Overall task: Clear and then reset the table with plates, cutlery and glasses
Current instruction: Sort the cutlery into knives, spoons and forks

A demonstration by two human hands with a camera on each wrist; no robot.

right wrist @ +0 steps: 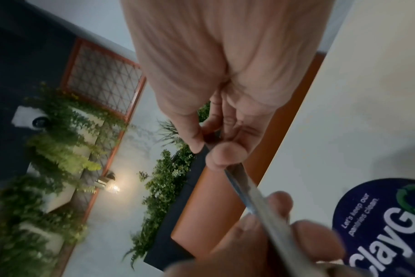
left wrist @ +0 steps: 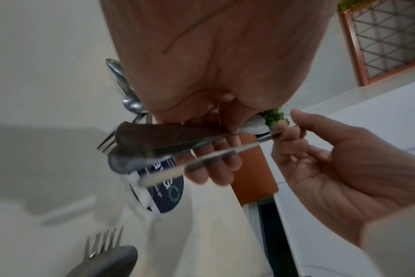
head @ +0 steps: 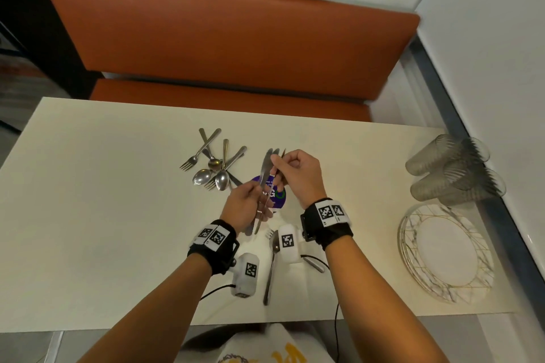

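My left hand (head: 250,206) grips a bundle of steel knives (head: 267,168) by their handles above the table's middle, blades pointing away from me. My right hand (head: 290,169) pinches one of those knives (right wrist: 251,189) near the blade between thumb and fingertips. The left wrist view shows the bundle (left wrist: 178,138) across my left fingers, with my right hand (left wrist: 339,168) at the blade end. A loose pile of forks and spoons (head: 213,163) lies just left of the hands. Near me a spoon (head: 272,265) and a fork (left wrist: 104,241) lie on the table.
A stack of marbled, gold-lined plates (head: 445,253) sits at the table's right edge, with several clear glasses (head: 454,171) lying on their sides behind it. A round purple sticker (head: 278,196) is under the hands. An orange bench (head: 224,38) runs beyond the cream table (head: 103,186).
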